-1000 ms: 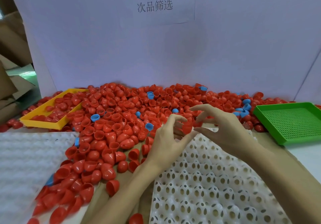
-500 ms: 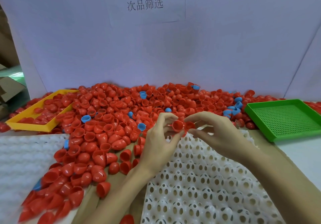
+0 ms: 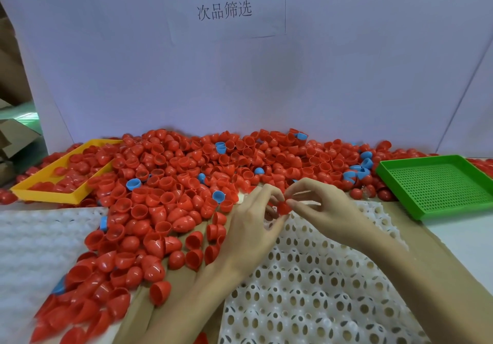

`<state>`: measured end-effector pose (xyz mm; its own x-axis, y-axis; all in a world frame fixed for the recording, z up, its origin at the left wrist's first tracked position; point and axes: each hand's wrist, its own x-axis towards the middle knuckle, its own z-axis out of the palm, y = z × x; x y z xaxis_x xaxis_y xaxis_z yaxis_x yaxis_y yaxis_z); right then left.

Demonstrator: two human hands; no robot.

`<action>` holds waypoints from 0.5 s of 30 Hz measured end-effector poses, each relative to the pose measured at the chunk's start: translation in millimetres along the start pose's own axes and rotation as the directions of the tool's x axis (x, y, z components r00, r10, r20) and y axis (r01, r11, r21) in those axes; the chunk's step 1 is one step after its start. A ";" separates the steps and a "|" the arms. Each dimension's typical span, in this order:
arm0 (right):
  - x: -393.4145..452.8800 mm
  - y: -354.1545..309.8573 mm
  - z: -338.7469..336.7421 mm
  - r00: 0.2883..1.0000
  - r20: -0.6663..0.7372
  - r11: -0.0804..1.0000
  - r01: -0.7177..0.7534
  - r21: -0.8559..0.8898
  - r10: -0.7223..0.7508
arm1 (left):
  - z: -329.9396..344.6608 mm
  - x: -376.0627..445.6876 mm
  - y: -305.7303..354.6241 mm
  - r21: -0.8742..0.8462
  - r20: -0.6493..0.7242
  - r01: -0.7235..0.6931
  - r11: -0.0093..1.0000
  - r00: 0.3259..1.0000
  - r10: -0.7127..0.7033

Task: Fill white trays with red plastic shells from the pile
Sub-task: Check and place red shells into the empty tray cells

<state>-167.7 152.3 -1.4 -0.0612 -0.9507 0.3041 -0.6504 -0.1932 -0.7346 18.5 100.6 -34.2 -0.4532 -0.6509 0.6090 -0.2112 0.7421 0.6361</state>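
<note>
At the far left a white sheet (image 3: 32, 250) lies on the surface, and behind it a yellow tray (image 3: 57, 197) holds some red shells. The big pile (image 3: 170, 183) of red shells, with a few blue caps (image 3: 132, 183) mixed in, spreads across the middle. Next comes the left hand (image 3: 250, 226), its fingers curled toward a single shell (image 3: 283, 207); whether it really grips this shell or only touches it, I cannot tell. The right hand (image 3: 324, 210) pinches the same shell with thumb and fingertips, just above the far edge of the white tray (image 3: 306, 290), whose visible holes are all without a shell. At the far right stands a green tray (image 3: 440, 183), with nothing visible in it.

The step in hand seems to be the placing of a first shell. The next move probably calls for turning it to sit properly and lowering it into a hole near the far edge.
</note>
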 end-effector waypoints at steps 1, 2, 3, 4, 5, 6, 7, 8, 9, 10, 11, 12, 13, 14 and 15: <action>0.2 0.4 0.1 1.000 0.015 1.000 -0.008 0.022 0.008 | 0.6 -0.4 0.6 0.004 0.011 -0.011 1.000 1.000 0.011; 0.5 0.7 -0.4 1.000 0.024 0.999 -0.014 0.045 0.013 | 1.1 -0.5 1.1 0.007 0.021 -0.016 1.000 1.000 0.016; 1.1 0.8 -1.4 1.000 0.026 0.998 -0.018 0.068 0.017 | 1.5 -0.4 1.3 0.007 0.030 -0.016 1.000 0.999 0.016; 1.3 1.1 -2.4 0.999 0.024 0.996 -0.023 0.086 0.021 | 1.6 0.0 1.0 0.006 0.036 -0.016 1.000 0.999 0.016; 1.7 1.5 -3.3 1.000 0.017 0.995 -0.027 0.097 0.025 | 1.7 0.1 0.7 0.003 0.043 -0.018 1.000 0.999 0.018; 1.8 2.2 -4.1 1.000 0.006 0.995 -0.029 0.098 0.029 | 1.6 0.0 0.9 -0.001 0.056 -0.016 1.000 0.998 0.016; 1.9 3.1 -4.9 0.999 -0.008 0.995 -0.032 0.092 0.033 | 1.4 -0.4 1.5 -0.003 0.076 -0.009 1.000 0.997 0.010; 2.2 4.0 -5.6 0.999 -0.017 0.996 -0.038 0.083 0.040 | 1.3 -0.7 1.8 0.000 0.096 -0.004 1.000 0.995 0.004; 2.6 4.8 -5.9 0.999 -0.023 0.996 -0.046 0.075 0.048 | 1.5 -1.0 1.9 0.007 0.109 -0.004 1.000 0.994 0.003; 2.8 5.7 -5.7 0.998 -0.033 0.996 -0.053 0.069 0.055 | 1.7 -1.5 2.1 0.015 0.113 -0.008 1.000 0.994 0.006; 3.2 6.7 -5.1 0.996 -0.062 0.997 -0.052 0.057 0.056 | 2.0 -1.9 2.2 0.030 0.115 -0.011 0.999 0.993 0.008; 3.8 8.1 -4.5 0.992 -0.118 0.999 -0.042 0.032 0.045 | 2.1 -2.1 1.8 0.056 0.122 -0.017 0.998 0.993 0.010; 4.5 9.7 -4.1 0.981 -0.192 1.000 -0.026 -0.005 0.025 | 2.1 -2.1 0.7 0.099 0.137 -0.032 0.995 0.990 0.018; 5.3 11.3 -4.1 0.964 -0.266 0.999 -0.012 -0.044 0.000 | 2.1 -1.9 0.0 0.150 0.163 -0.059 0.987 0.986 0.034; 6.0 13.1 -4.6 0.946 -0.325 0.997 -0.005 -0.075 -0.019 | 2.0 -2.2 -0.2 0.189 0.199 -0.094 0.978 0.978 0.056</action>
<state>-180.1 145.2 -6.4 -0.2911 -0.8164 0.4988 -0.7047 -0.1696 -0.6889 17.8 102.3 -36.6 -0.6279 -0.5635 0.5369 -0.3271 0.8169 0.4750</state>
